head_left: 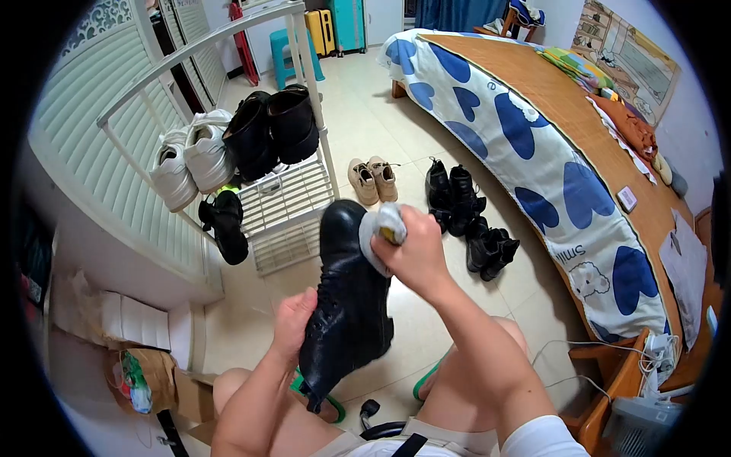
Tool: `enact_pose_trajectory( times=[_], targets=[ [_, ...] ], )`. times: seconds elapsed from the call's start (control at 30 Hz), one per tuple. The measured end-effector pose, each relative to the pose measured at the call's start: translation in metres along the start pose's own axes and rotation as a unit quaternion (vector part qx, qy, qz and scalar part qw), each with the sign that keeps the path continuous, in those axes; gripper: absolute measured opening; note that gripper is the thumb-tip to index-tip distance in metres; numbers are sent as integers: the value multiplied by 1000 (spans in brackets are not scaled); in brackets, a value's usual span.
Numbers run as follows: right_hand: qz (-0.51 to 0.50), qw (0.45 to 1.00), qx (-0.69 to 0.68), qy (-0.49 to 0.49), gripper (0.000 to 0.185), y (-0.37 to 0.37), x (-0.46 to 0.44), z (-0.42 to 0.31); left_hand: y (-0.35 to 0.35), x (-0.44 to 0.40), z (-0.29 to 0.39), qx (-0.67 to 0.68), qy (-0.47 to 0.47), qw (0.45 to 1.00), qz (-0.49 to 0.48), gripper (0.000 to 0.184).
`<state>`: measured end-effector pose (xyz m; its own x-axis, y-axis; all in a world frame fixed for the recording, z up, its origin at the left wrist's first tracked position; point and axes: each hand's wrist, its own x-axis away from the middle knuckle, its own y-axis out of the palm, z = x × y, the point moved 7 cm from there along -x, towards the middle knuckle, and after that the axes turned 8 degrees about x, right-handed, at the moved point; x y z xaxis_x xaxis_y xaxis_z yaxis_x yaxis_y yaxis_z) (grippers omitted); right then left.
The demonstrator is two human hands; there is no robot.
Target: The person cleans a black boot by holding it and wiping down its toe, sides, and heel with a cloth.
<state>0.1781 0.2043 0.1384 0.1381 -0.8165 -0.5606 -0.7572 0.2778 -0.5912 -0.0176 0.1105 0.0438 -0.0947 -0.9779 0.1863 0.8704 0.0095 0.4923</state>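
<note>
Black leather lace-up boot (pixel 346 305), toe up, above the tiled floor (pixel 240 320).
Its toe shines; left fingers (pixel 307 299) grip the laced side, right fingers (pixel 390 260) clasp a pale cloth (pixel 371 240) at the toe.

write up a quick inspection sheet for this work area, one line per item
surface: pale tiled floor; the work is held above it
things in use: black boot, toe up, pale cloth against it near the toe
clutter: beige shoes and dark footwear on the floor; paper bag at lower left
hands: left hand grips the boot's side, right hand holds the cloth
cables: white cables bunched at lower right; none seen touching the boot
surroundings: rack with shoes, bed at right
liquid spills: nothing seen
</note>
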Motion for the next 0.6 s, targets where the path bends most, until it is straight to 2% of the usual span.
enact_pose_trajectory(
  times=[0.03, 0.1, 0.13, 0.2, 0.33, 0.4, 0.47, 0.5, 0.6],
  targets=[
    [3, 1000, -1, 1, 30, -1, -4, 2, 2, 2, -4, 7, -9, 1000, 4, 44],
    [-24, 985, -136, 98, 21, 5, -6, 18, 1, 3, -3, 9, -22, 1000, 7, 44],
    [-40, 974, -154, 162, 15, 2, -5, 26, 1, 4, 0, 14, -17, 1000, 7, 44],
    [-65, 902, -325, 276, 11, 13, 3, 67, 1, 6, 5, 30, -4, 1000, 5, 46],
    [4, 817, -480, 320, 14, -14, 12, 81, 0, 9, 4, 28, 9, 999, -30, 47],
    [-30, 821, -475, 316, 15, -23, 12, 70, -1, 8, -1, 25, 7, 999, -28, 45],
    [-78, 841, -485, 226, 16, -24, 7, 55, 4, 9, -6, 20, 7, 999, -26, 43],
    [-96, 846, -473, 224, 20, -22, 9, 54, 8, 10, -8, -3, 20, 1000, -21, 41],
    [-152, 900, -371, 170, 22, -15, 11, 43, 18, 12, -12, -52, 41, 998, -7, 37]
  ],
)
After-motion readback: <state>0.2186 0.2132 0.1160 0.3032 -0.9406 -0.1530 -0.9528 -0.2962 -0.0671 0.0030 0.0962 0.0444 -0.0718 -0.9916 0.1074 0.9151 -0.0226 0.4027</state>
